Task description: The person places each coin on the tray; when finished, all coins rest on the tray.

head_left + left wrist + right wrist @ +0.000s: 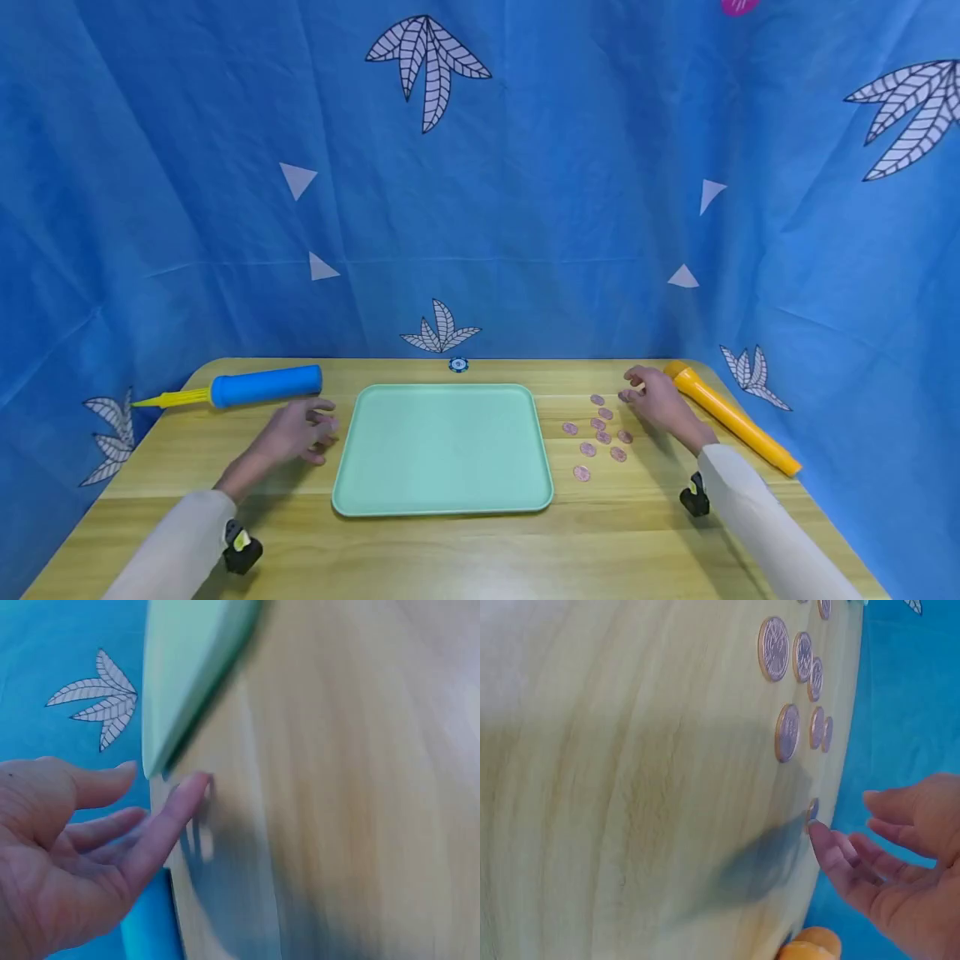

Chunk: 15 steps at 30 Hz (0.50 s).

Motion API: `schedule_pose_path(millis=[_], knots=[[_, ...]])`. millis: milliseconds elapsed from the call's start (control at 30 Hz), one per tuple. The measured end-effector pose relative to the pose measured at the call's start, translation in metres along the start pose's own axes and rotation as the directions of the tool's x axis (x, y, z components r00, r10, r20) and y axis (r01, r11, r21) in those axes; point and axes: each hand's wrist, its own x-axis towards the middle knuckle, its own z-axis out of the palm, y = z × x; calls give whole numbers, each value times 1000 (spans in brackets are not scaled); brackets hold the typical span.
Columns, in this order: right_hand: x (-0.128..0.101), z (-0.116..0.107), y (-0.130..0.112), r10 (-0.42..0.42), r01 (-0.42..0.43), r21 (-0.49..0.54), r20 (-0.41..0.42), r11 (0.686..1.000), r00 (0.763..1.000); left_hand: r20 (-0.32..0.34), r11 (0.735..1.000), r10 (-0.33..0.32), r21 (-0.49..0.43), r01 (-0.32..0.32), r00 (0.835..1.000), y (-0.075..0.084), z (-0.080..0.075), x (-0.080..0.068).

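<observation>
Right grip, fingers relaxed and holding nothing, touches a flat coin near the worktop's far-right edge; it could skid off.

The tray lay mid-table; coins lay right of it, a pump behind-left, a chip directly behind.

Head view: from above and behind, facing forward and down over the whole table. Wrist views: close and low, tilted; left sharing the tray edge with head, right sharing the coins.
</observation>
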Motion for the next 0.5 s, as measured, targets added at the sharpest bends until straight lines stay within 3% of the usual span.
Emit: schedule_pose_path(millis=[100, 200, 500], knots=[[1, 1, 4, 48, -48, -9, 21, 999, 999, 60, 995, -55, -81, 60, 997, 3, 4, 3], [3, 5, 8, 95, -95, 3, 39, 995, 995, 94, 992, -66, -97, 75, 993, 6, 11, 8], [4, 20, 15, 94, -93, 47, -19, 995, 995, 98, 988, -79, -129, 91, 992, 9, 19, 14]])
